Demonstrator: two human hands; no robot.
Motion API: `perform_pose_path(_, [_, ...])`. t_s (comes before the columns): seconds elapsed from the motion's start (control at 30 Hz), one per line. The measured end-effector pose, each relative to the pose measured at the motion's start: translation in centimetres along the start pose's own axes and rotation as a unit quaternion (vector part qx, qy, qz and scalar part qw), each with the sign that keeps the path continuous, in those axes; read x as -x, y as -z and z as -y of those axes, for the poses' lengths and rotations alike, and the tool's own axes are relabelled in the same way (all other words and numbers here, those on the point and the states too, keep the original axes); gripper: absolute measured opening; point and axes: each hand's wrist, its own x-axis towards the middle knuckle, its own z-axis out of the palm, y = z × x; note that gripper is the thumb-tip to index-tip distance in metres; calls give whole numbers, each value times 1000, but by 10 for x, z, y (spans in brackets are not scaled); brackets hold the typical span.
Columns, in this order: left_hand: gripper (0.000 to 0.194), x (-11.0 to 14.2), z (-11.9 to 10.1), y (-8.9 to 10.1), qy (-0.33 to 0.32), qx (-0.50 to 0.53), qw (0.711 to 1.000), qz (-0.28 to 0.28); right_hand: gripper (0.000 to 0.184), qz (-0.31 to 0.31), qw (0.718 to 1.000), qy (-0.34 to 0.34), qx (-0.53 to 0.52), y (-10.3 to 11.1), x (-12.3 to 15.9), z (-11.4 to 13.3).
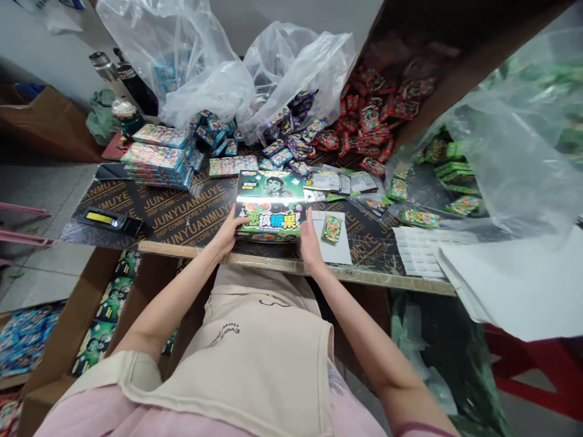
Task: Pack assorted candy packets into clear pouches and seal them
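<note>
A green and black printed candy box (pixel 271 189) stands at the front edge of the dark plywood table (pixel 191 224). It is held between my two hands. My left hand (pixel 228 233) grips its left end, fingers partly hidden behind the box. My right hand (pixel 310 241) presses against its right end, thumb up along the side. Just right of that hand, a small green candy packet (pixel 332 229) lies on a white sheet (pixel 340 252). Behind the box are flat grey-backed packets (pixel 328 181) in clear wrap.
Stacked blue packets (pixel 157 155) stand at the left, near a black tape-like cutter (pixel 109 220). Loose purple packets (pixel 291 142), red packets (pixel 368 121) and green packets (pixel 455 170) lie behind, around clear plastic bags (pixel 296 60). A carton (pixel 132 303) of green boxes sits below left.
</note>
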Motion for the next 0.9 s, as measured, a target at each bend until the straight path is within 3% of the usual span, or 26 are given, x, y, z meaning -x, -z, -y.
perform_pose_path(0.1, [69, 30, -7, 0, 73, 85, 994, 10, 68, -32, 995, -41, -81, -6, 16, 15])
perform_pose_path(0.2, [83, 85, -1, -2, 97, 59, 992, -54, 73, -2, 995, -53, -82, -2, 45, 28])
perform_pose_path(0.27, [98, 116, 6, -3, 97, 36, 989, -109, 74, 15, 999, -23, -37, 6, 56, 42])
perform_pose_path(0.3, [100, 124, 9, 1, 87, 30, 988, -120, 74, -6, 1000, 14, -3, 9, 54, 52])
perform_pose_path(0.37, [88, 129, 14, 23, 45, -6, 987, -153, 66, -60, 990, 115, 62, 6, 39, 82])
perform_pose_path(0.43, [69, 125, 19, 68, -7, -74, 966, -248, 51, -20, 974, 219, 56, -17, 14, 121])
perform_pose_path(0.5, [62, 118, 28, 127, -39, -136, 901, -410, 38, 135, 944, 300, 36, -67, -10, 159])
perform_pose_path(0.57, [67, 109, 44, 182, -26, -150, 822, -549, 35, 284, 891, 352, 30, -139, -29, 187])
perform_pose_path(0.6, [70, 103, 54, 206, -12, -151, 798, -583, 36, 334, 869, 364, 26, -180, -36, 196])
perform_pose_path(0.67, [68, 90, 72, 238, -3, -155, 780, -606, 36, 409, 841, 352, 36, -262, -47, 208])
perform_pose_path(0.77, [44, 73, 91, 260, -26, -182, 784, -593, 26, 456, 854, 239, 75, -359, -55, 217])
perform_pose_path(0.83, [28, 69, 98, 264, -44, -191, 785, -588, 15, 460, 860, 199, 96, -397, -56, 220])
perform_pose_path(0.9, [22, 69, 103, 266, -60, -189, 783, -589, 14, 459, 862, 187, 107, -416, -56, 221])
